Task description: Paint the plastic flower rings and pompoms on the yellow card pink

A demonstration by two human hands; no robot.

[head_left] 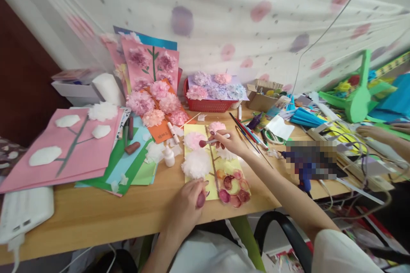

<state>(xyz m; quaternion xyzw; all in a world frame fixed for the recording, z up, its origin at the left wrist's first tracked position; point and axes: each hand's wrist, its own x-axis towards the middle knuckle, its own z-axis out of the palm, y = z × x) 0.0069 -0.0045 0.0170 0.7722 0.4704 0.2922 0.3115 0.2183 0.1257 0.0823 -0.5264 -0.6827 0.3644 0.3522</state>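
Plainly, in the head view, a brush (pixel 203 143) is gripped by the right hand (pixel 229 141), its fingers closed on the pale handle, its soft bristles brought to a pink-tinged tuft (pixel 192 140). The left hand (pixel 188 196) is curled at the lower left edge of the yellow card (pixel 191 129), and a round purple disc (pixel 200 200) is held at its fingers. The card is laid flat on the wooden tabletop (pixel 128 213) before the person; four fluffy tufts are borne by it, along with a drawn stem, and its lower right corner is covered by a cluster of rounded pink and brown pans (pixel 235 189). One white plastic bottle (pixel 169 157) is placed at the left. Five frilly flowers (pixel 169 103) are grouped by an orange card (pixel 160 135), and five more are propped on a red plastic basket (pixel 208 105).
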